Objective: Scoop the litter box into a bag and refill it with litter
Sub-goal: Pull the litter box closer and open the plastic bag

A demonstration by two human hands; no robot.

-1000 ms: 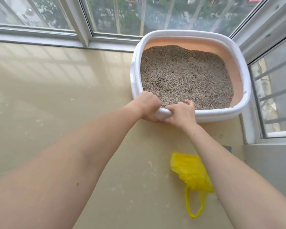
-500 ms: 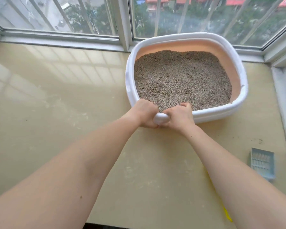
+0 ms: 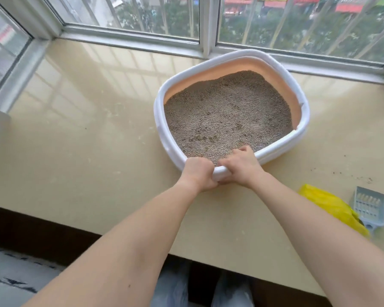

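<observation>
Litter box (image 3: pixel 156 111): white rim, peach inner wall, seated on the beige window ledge (image 3: pixel 75 140) at roughly 1 o'clock from frame centre, its far edge near the window frame (image 3: pixel 129 38). Grey-brown litter (image 3: pixel 226 116) fills it, heaped higher toward 12 o'clock.

Left hand (image 3: pixel 197 173): fingers curled round the box's near rim at its 6 o'clock corner, gripping it. Right hand (image 3: pixel 239 167): just beside the left, also clamped on that rim, fingertips over the edge at the litter's margin. The two hands are almost touching.

Yellow plastic bag (image 3: pixel 328 204): crumpled on the ledge at 4 o'clock from the box, well apart from it. Pale blue slotted scoop (image 3: pixel 369 209): lying flat just beside the bag at its 3 o'clock, handle partly under the bag.

Scattered litter grains (image 3: pixel 350 176) lie on the ledge at 12 o'clock from the scoop.
</observation>
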